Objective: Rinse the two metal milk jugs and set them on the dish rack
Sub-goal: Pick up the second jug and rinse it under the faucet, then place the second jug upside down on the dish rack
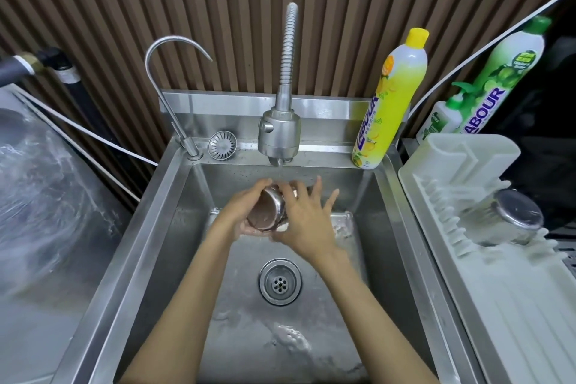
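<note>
sink, head view. the left hand grasps the first milk jug from below, fingers curled round its body, base turned toward the camera. the right hand lies flat against the jug's right side, fingers spread and straight, gripping nothing. the jug is held above the basin's far half, under the spray tap. the second milk jug stands upturned on the dish rack, near its far right edge. a yellow detergent bottle stands at the sink's far right corner.
</note>
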Demonstrator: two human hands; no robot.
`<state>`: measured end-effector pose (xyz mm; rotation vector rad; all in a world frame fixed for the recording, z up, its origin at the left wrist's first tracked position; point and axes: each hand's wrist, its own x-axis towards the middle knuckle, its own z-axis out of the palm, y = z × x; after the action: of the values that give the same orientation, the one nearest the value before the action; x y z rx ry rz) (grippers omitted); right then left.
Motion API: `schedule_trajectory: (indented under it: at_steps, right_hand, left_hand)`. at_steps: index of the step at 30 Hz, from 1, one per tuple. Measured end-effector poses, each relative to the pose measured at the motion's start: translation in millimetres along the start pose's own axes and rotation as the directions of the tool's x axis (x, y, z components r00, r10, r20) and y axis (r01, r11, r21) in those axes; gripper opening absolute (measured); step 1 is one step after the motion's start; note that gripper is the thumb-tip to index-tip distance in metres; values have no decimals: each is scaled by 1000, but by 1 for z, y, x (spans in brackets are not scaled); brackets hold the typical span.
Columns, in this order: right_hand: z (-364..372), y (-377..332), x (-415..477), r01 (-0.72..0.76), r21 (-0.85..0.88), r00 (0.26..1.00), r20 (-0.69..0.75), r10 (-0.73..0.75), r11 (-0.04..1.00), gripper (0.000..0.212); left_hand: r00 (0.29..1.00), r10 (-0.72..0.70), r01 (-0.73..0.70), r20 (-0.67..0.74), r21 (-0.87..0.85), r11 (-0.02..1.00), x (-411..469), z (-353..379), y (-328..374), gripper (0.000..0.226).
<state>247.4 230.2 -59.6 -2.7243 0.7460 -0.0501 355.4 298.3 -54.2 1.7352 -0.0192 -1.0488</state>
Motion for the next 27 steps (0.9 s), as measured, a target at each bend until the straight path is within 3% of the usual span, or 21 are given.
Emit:
schedule_trajectory:
  at_steps: [4,7,10,13,15,20,23,27]
  right_hand:
    - [-17,-17,14,100,-112,993,-54,-107,989,88]
    - [-25,-14,21,153,-150,980,-101,-169,977,86]
    - [-24,-8,19,160,-55,962,-217,-168,986,83]
    - [-31,0,9,54,310,954,-297,43,949,79]
    - [-38,10,1,7,471,934,-317,162,882,80]
    - [-56,54,-24,-89,547,867,-368,335,832,82]
    - [-75,87,-52,-127,612,770,-435,466,781,77]
    - [-95,126,-94,-190,612,628,-526,574,768,72]
  left_hand:
    - [999,6,-8,-41,-44,999,-9,-15,8,48]
    - [999,39,-39,19,5,999,-19,-22,16,52]
    - [983,163,-170,86,84,982,-26,-23,25,49]
    - [942,301,-294,146,-69,953,-33,-7,31,26]
    - [920,364,-325,144,-237,916,-37,13,29,24]
    - [879,427,-305,214,-437,846,-49,67,14,25]
    - [848,461,-338,262,-404,850,-61,107,13,37]
    - [783,508,-412,360,-312,856,-80,165,16,32]
